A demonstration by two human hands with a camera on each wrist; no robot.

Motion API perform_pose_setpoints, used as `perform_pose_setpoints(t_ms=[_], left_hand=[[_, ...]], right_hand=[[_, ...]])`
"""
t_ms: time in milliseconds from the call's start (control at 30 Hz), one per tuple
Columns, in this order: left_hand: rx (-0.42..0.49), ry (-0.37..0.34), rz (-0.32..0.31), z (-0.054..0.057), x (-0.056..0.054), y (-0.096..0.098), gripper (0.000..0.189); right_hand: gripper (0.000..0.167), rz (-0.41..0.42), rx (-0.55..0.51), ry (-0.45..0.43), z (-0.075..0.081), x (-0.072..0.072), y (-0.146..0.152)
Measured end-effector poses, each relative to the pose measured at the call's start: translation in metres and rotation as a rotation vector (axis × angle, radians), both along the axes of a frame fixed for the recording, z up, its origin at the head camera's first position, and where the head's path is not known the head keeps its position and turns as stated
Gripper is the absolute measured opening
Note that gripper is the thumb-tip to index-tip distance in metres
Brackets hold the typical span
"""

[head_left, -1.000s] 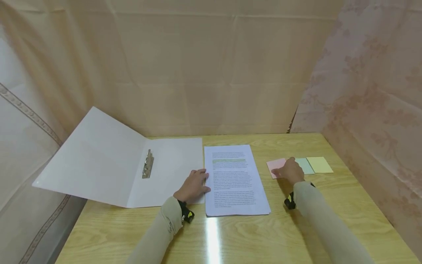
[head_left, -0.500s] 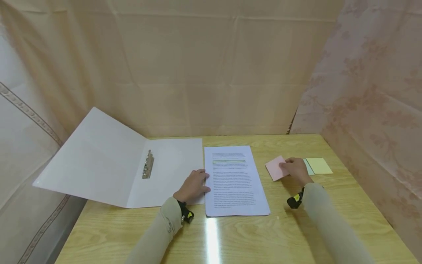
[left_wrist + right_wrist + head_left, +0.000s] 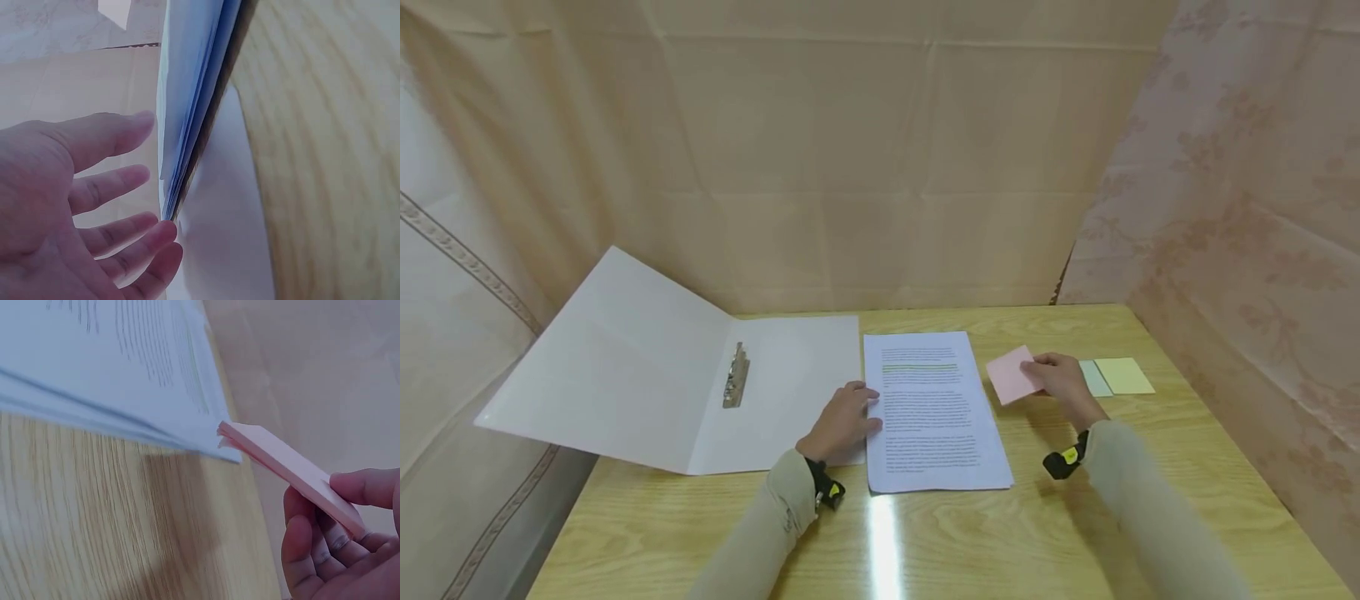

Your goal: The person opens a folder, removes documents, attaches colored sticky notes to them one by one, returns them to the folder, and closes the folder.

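Pink pad (image 3: 1010, 379) hanging above the wood!

The right hand (image 3: 1062, 383) is grasping that pad by its right edge, thumb pressing on one face, fingers curling behind the other, and the pad is tilting in the grip! It is hanging clear of the table (image 3: 970, 546), throwing a shadow on the grain, just beside the right edge of the paper stack (image 3: 932, 421). Over on the other side, the left hand (image 3: 841, 423) is holding nothing, its fingers spreading loosely, fingertips resting at the stack's left edge. Up on that top page, printed lines are running down the sheet, a green-marked line showing near the top. Just beyond the right hand, a green pad (image 3: 1096, 379) and a yellow pad (image 3: 1125, 376) are lying side by side. Out to the left, a white folder (image 3: 801, 358) is lying open, its raised cover leaning outward, a metal clip (image 3: 737, 377) gleaming near the fold. Behind everything, a beige curtain (image 3: 850, 167) is hanging in soft creases
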State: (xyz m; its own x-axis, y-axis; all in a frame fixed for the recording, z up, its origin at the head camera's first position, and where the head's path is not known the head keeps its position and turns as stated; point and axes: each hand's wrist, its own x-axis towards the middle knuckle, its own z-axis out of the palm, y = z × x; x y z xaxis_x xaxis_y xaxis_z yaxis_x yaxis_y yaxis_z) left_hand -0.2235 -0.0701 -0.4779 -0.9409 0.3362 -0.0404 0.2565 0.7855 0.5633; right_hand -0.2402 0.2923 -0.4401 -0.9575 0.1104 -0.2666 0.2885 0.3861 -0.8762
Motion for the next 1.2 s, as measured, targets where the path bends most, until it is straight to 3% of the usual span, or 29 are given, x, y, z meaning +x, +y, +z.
perform_pose_setpoints(t_ms=[200,367,600,967,1200], left_hand=[[0.004,0.017,0.052,-0.001,-0.001,0.004,0.054],[0.075,0.058,0.107,0.002,-0.002,0.009,0.064],[0.206,0.070,0.092,0.009,0.005,0.015,0.052],[0.289,0.060,0.048,0.015,0.011,0.030,0.047],[0.360,0.055,0.059,0.014,0.013,0.037,0.046]], right_hand=[[0.056,0.027,-0.078,0.001,-0.006,0.000,-0.017],[0.053,0.008,-0.196,-0.027,-0.004,0.002,-0.034],[0.046,0.052,-0.298,-0.030,-0.004,0.009,-0.058],[0.045,0.065,-0.268,-0.057,-0.007,0.013,-0.091],[0.042,0.104,-0.305,-0.034,-0.002,0.019,-0.105]])
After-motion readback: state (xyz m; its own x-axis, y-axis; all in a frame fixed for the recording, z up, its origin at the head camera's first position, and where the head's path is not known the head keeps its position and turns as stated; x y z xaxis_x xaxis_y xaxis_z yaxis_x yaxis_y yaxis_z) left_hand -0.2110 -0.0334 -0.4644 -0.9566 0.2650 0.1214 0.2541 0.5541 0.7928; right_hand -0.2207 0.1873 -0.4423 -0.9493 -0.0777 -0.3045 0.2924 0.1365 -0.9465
